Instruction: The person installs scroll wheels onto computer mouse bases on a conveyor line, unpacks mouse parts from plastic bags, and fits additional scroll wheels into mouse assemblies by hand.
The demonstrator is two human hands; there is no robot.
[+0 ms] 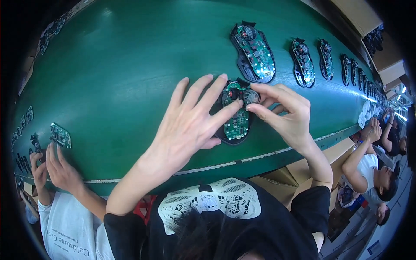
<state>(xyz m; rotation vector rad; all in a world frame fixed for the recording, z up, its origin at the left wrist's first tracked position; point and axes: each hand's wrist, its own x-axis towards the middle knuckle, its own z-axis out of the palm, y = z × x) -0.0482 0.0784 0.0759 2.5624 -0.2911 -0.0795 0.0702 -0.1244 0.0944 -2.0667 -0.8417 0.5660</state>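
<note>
A green circuit board [236,125] in a black mouse-shaped base shell [231,141] lies on the green bench in front of me. My left hand [190,108] is stretched over its left side, fingers spread. The left index fingertip touches the board near a small red-and-black part. Between thumb and forefinger, my right hand [281,108] pinches a small round wheel [251,96] with a dark rim and a clear middle, at the board's upper right. Whether the wheel is seated in the board cannot be made out.
Just beyond lies a similar board-and-shell unit [255,52] with its wheel. More units [303,63] run in a row to the right. At left, a co-worker's hands [60,169] are near a bare circuit board [60,135]. Cardboard boxes [299,171] stand below the bench edge.
</note>
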